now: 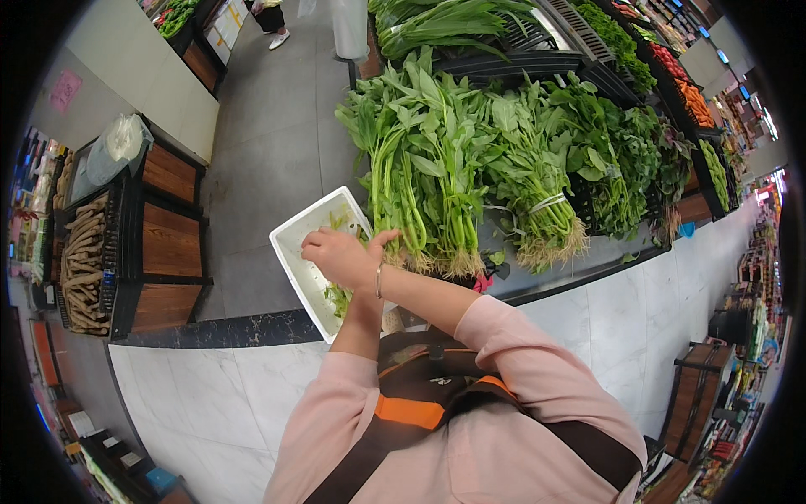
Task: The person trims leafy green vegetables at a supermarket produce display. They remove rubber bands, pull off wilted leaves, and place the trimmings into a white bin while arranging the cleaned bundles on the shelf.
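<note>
My forearms cross in front of me. My right hand, with a bracelet at its wrist, is over a white foam box, fingers curled down; whether they hold anything is hidden. Green leaf scraps lie inside the box. My left hand is mostly hidden behind the right wrist; one digit shows, pointing toward the root ends of a leafy green bunch. Beside that bunch lies another rooted bunch. Further right, a bunch of leafy greens is bound with a white tie.
More leafy greens and long-leaved greens fill the stand. A roll of plastic bags stands at its far left corner. Across the grey aisle is a wooden stand with root vegetables. A person stands far off.
</note>
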`<action>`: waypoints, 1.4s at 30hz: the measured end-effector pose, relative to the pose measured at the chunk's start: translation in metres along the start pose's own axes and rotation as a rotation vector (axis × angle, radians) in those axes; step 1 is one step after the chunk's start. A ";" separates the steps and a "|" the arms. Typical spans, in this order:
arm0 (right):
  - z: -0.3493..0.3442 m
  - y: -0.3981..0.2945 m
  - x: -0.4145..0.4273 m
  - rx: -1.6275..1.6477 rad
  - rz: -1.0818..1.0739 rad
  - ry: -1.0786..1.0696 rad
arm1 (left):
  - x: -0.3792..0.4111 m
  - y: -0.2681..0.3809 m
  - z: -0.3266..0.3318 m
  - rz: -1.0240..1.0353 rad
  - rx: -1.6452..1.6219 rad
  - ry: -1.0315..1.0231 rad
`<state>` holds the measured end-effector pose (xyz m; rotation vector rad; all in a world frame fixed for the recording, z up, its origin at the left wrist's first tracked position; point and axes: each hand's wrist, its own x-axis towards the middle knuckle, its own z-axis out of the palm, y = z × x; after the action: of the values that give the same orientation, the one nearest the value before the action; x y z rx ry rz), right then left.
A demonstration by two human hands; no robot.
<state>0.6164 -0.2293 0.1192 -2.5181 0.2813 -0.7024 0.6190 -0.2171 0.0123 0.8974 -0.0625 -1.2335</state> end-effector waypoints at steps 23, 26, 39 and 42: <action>-0.075 0.187 -0.063 0.214 0.931 -0.218 | -0.009 -0.003 0.033 -0.163 0.086 0.148; -0.074 0.189 -0.056 0.136 0.921 -0.272 | -0.004 -0.006 0.025 -0.125 0.129 0.181; -0.080 0.190 -0.063 0.428 0.973 -0.126 | 0.000 -0.009 0.017 -0.091 0.207 0.174; -0.082 0.181 -0.065 0.548 0.985 -0.043 | 0.001 -0.010 0.018 -0.085 0.198 0.181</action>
<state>0.5067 -0.3967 0.0573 -1.5771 1.0474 -0.2529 0.6028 -0.2281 0.0181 1.1913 -0.0011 -1.2344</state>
